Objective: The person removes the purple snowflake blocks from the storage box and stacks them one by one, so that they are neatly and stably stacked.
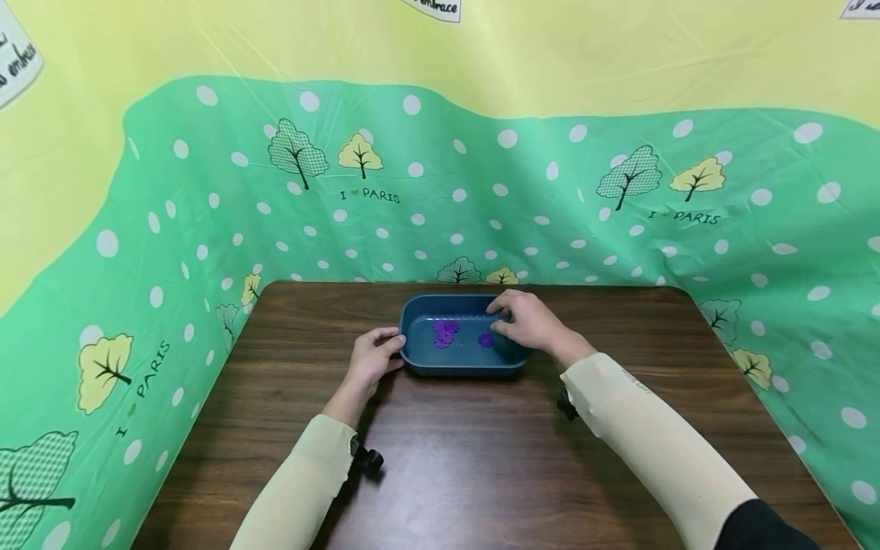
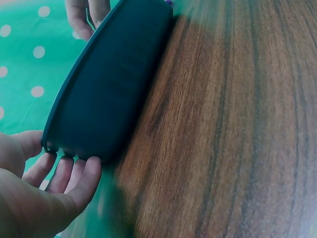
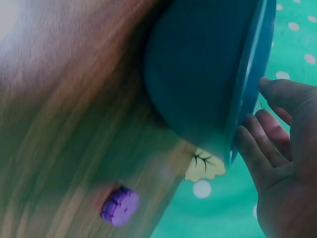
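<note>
A dark blue rectangular tray (image 1: 464,371) with raised walls stands on the wooden table. Purple gear-like pieces (image 1: 444,336) lie clustered in its left half, and a single purple piece (image 1: 486,340) lies farther right inside. My left hand (image 1: 373,355) holds the tray's left end, thumb at the rim and fingers against the outer wall. At the right end, my right hand (image 1: 528,319) reaches over the rim, thumb and fingers apart, with nothing visible between them. Another purple notched piece (image 3: 120,207) rests on the table outside the tray in the right wrist view; the head view does not show it.
The brown wooden table (image 1: 454,473) extends around the tray. Behind it hangs a green and yellow cloth (image 1: 426,153) with white dots and printed trees, also dropping along both sides. A dark wrist camera mount (image 1: 367,461) sticks out at the left sleeve.
</note>
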`<state>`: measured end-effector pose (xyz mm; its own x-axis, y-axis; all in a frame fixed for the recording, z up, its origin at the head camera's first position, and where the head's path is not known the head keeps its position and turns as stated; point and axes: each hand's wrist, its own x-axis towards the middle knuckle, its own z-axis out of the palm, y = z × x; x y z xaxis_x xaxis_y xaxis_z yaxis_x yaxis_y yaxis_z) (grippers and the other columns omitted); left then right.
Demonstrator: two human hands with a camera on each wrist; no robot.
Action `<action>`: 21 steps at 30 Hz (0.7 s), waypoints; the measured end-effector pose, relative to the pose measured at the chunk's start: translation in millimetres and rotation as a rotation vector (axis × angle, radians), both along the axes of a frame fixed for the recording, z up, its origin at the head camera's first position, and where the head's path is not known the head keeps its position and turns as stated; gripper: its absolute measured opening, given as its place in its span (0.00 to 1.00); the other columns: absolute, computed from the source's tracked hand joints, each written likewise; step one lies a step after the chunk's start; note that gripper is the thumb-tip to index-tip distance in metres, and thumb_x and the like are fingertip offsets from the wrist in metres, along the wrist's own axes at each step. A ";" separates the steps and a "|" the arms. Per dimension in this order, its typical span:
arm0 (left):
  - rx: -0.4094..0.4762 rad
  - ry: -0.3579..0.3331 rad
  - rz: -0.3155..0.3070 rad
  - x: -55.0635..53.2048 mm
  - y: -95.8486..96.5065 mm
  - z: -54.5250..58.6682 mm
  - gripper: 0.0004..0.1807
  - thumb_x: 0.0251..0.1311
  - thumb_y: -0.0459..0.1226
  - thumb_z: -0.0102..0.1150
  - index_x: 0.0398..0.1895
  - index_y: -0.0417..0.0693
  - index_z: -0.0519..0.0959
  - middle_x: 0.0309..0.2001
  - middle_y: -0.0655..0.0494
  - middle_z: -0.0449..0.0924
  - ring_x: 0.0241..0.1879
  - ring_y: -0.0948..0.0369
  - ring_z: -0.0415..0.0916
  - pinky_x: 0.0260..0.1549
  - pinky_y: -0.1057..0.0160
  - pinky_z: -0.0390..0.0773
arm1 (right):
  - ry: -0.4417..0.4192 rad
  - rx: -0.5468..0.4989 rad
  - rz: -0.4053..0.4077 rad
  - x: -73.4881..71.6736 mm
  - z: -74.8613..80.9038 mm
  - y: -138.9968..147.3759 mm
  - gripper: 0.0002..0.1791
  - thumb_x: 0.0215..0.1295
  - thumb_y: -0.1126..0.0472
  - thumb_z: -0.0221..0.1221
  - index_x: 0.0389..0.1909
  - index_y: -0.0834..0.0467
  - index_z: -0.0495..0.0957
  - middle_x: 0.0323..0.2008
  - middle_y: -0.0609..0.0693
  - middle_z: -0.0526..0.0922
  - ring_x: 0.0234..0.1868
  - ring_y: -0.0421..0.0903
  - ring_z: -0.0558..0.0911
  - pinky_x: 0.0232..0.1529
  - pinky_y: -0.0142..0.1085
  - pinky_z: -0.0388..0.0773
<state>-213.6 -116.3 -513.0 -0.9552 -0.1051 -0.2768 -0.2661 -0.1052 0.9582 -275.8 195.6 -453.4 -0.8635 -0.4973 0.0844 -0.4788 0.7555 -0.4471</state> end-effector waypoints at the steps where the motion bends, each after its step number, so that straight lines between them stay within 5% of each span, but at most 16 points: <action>1: 0.000 0.000 0.000 -0.2 -0.1 -0.3 0.18 0.69 0.33 0.64 0.60 0.37 0.80 0.48 0.48 0.80 0.48 0.53 0.81 0.45 0.54 0.88 | -0.006 0.003 0.003 0.0 -1.5 -2.2 0.17 0.66 0.61 0.69 0.54 0.61 0.84 0.52 0.56 0.83 0.49 0.55 0.83 0.50 0.50 0.84; 21: -0.007 0.001 0.000 -0.6 0.5 0.5 0.18 0.69 0.33 0.64 0.60 0.37 0.80 0.48 0.47 0.80 0.48 0.54 0.80 0.47 0.51 0.88 | -0.044 0.203 0.037 4.1 -25.1 -28.6 0.16 0.67 0.59 0.68 0.54 0.58 0.84 0.52 0.54 0.84 0.52 0.52 0.82 0.56 0.50 0.82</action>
<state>-214.2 -115.8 -512.5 -0.9554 -0.1070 -0.2752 -0.2653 -0.0984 0.9591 -271.8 167.0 -478.4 -0.8450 -0.5315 -0.0583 -0.4912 0.8147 -0.3082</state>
